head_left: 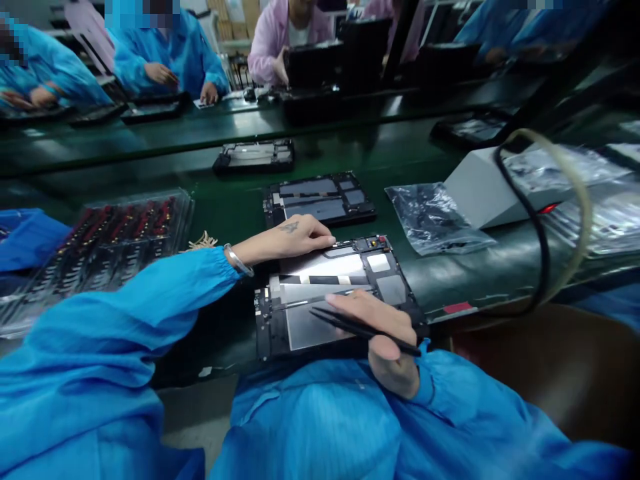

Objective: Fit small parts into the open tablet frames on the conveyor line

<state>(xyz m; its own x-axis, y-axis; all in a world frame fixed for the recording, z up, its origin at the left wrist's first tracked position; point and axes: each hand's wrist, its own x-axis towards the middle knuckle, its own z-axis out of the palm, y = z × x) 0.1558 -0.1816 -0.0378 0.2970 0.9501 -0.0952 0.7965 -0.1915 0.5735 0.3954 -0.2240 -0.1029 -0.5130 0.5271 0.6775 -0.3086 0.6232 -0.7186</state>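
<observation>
In front of me lies an opened tablet (320, 327), its inside face up, with silvery battery panels, dark strips and a small circuit board at its upper right. My left hand (300, 239) reaches over its far edge, fingers curled and pressed together near the board; whatever they pinch is hidden. A pair of black tweezers (345, 323) is held in my right hand (387, 327), which hovers low over the tablet's near right part. The tweezers' tips point left, over a battery panel. Just beyond sits a second opened tablet (320, 200).
At left, a clear plastic tray (115, 233) holds rows of small red-and-black parts. Right of the tablets are a plastic bag (435, 217), a white box (480, 190) and a looping cable (543, 253). Another opened device (255, 155) lies farther back. Co-workers (165, 60) sit opposite.
</observation>
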